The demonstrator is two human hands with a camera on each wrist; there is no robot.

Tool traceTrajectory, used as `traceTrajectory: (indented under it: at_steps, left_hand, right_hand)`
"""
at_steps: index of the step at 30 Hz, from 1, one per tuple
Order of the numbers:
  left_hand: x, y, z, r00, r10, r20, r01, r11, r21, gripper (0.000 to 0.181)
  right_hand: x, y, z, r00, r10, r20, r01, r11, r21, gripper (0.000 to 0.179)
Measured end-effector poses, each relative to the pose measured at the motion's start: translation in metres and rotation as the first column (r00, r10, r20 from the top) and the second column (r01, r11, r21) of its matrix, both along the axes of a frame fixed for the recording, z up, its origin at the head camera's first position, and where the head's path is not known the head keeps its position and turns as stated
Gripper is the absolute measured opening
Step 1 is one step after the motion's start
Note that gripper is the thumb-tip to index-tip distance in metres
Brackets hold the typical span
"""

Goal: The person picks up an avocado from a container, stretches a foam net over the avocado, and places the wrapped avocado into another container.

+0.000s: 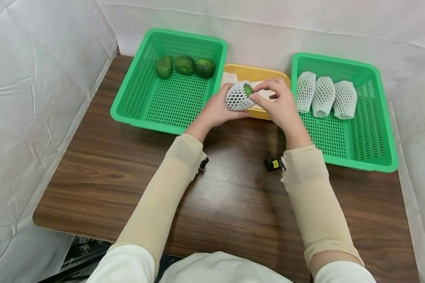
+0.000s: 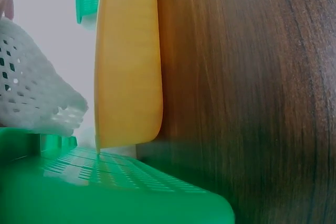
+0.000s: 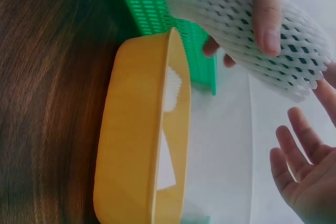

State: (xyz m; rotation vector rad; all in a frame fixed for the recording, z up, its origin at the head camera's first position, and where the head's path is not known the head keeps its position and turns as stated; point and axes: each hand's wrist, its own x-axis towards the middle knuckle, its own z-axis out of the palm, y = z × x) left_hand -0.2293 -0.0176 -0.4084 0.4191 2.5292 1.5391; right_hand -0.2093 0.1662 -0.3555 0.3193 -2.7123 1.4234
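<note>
My left hand [image 1: 217,107] holds a green fruit [image 1: 248,90], like an avocado, inside a white foam net [image 1: 239,97]. In the right wrist view, the left thumb lies across the foam net [image 3: 236,30], with fingertips under it. Thumb and index finger of my right hand [image 1: 279,103] pinch at the net's rim, by the bare green end; its other fingers [image 3: 302,135] stand away. The net's loose end [image 2: 68,111] points toward the left basket in the left wrist view. Below the hands, a yellow bin [image 1: 260,72] contains white foam nets [image 1: 229,79].
The left green basket [image 1: 141,122] contains three bare green fruits [image 1: 184,65]. In the right green basket [image 1: 361,165], three netted pieces [image 1: 323,96] lie side by side. All containers stand along the back of the brown wooden table [image 1: 226,204], before a white sheet [image 1: 255,31].
</note>
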Motion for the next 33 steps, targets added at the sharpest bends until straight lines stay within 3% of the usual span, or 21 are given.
traceTrajectory:
  at_steps: [7, 10, 22, 33]
  left_hand:
    - [-0.001, -0.002, 0.000, 0.999, 0.010, -0.032, -0.008, 0.998, 0.062, 0.092]
    - [0.001, -0.002, 0.000, 0.999, 0.022, -0.023, -0.020, 0.996, 0.092, 0.087]
    - [0.000, -0.004, -0.002, 0.995, 0.010, -0.103, -0.005, 0.999, 0.042, 0.067]
    - [0.000, -0.005, -0.004, 0.998, 0.017, -0.068, -0.011, 0.996, 0.084, 0.059]
  right_hand:
    - [-0.001, -0.003, -0.001, 0.999, 0.020, 0.037, -0.021, 0.999, 0.029, 0.032]
    - [-0.001, -0.003, -0.002, 0.999, 0.039, 0.037, -0.040, 0.999, 0.024, 0.033]
    - [-0.001, -0.006, -0.006, 0.994, 0.081, 0.072, -0.084, 0.995, 0.053, 0.042]
    - [-0.002, -0.010, -0.011, 0.980, 0.118, 0.162, -0.129, 0.990, 0.062, 0.046]
